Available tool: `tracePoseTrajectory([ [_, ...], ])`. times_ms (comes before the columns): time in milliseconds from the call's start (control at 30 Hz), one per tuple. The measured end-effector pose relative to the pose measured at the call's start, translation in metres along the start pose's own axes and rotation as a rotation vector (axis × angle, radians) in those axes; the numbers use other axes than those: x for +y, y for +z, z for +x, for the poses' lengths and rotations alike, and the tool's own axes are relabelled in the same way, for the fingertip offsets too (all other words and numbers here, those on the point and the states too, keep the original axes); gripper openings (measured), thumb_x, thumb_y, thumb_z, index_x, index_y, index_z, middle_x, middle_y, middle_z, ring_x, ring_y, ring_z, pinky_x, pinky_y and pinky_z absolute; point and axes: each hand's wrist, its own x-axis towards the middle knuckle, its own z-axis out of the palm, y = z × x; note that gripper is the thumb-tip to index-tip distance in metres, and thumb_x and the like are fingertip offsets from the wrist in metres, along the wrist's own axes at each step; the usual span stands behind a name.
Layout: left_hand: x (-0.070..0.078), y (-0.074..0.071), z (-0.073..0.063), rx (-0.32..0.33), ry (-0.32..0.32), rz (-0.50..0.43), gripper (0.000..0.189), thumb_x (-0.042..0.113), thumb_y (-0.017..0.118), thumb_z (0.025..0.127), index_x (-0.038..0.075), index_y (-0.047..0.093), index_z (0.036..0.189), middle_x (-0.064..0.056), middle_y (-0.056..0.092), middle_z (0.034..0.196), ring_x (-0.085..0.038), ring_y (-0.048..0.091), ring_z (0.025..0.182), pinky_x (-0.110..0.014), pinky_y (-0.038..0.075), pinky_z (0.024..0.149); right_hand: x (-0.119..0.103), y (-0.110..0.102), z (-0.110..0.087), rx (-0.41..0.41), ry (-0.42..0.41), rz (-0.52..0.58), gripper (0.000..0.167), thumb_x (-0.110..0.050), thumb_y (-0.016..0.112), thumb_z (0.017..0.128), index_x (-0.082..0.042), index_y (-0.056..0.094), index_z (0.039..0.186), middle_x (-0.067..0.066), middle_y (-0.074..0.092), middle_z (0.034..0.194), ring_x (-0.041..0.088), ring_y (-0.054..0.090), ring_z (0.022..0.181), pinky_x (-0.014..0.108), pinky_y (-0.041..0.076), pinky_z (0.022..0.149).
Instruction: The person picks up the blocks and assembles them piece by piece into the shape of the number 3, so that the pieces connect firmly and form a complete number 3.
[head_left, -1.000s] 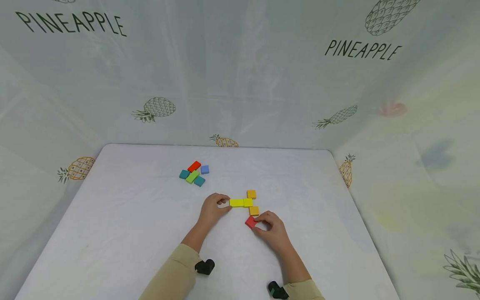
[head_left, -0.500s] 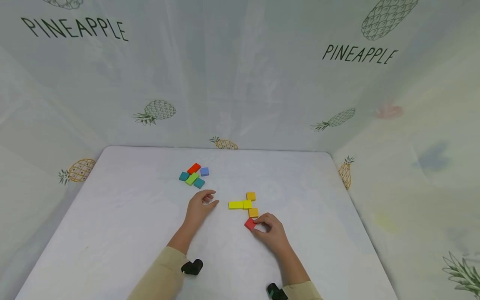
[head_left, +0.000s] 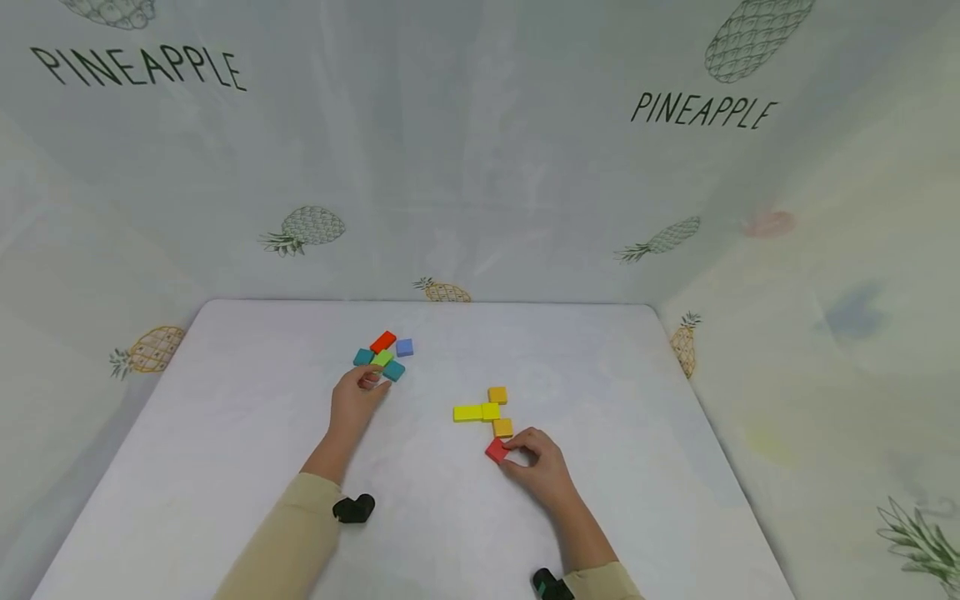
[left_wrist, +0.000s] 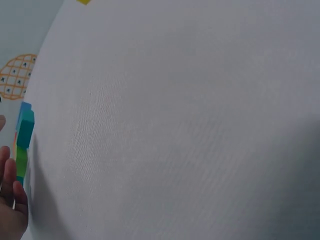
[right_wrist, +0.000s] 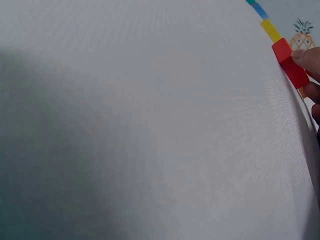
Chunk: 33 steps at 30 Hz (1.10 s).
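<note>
In the head view my left hand (head_left: 354, 402) is at the near side of a cluster of small blocks. Its fingertips overlap the near end of a light green block (head_left: 382, 358), and its thumb is just short of a teal block (head_left: 393, 371). The left wrist view catches loosely bent fingers (left_wrist: 10, 172) holding nothing. Thumb and fingers of my right hand (head_left: 542, 467) pinch a red block (right_wrist: 290, 62), turned at an angle below an orange block (head_left: 502, 427). Beside it lie a long yellow block (head_left: 467, 413), a yellow square block (head_left: 491, 411) and another orange block (head_left: 497, 395).
The cluster also holds a red-orange block (head_left: 383, 342), a blue block (head_left: 405, 347) and another teal block (head_left: 363, 357). All lie on a white table (head_left: 615, 375), with a pineapple-print curtain (head_left: 480, 150) behind and at the sides.
My left hand has left the end of the long yellow block and moved left and away from me to the block cluster. The right hand keeps its pinch on the red block.
</note>
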Motion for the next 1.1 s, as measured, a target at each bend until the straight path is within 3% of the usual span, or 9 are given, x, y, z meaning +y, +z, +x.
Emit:
tracePoseTrajectory([
  [600, -0.009, 0.000, 0.009, 0.112, -0.090, 0.004, 0.038, 0.015, 0.074, 0.087, 0.001, 0.063, 0.120, -0.011, 0.061, 0.092, -0.023, 0.055, 0.082, -0.028, 0.045, 0.070, 0.005, 0.002, 0.000, -0.007, -0.014, -0.013, 0.022, -0.014, 0.082, 0.079, -0.025, 0.073, 0.095, -0.013, 0.062, 0.096, 0.012, 0.056, 0.091, 0.027, 0.049, 0.082],
  [1100, -0.003, 0.007, 0.011, 0.171, -0.152, 0.093, 0.041, 0.019, 0.074, 0.086, 0.000, 0.061, 0.121, -0.012, 0.061, 0.087, -0.026, 0.054, 0.079, -0.033, 0.043, 0.067, -0.002, 0.001, 0.001, -0.011, 0.012, -0.013, 0.021, -0.013, 0.082, 0.079, -0.025, 0.073, 0.095, -0.014, 0.061, 0.094, 0.013, 0.055, 0.090, 0.027, 0.049, 0.082],
])
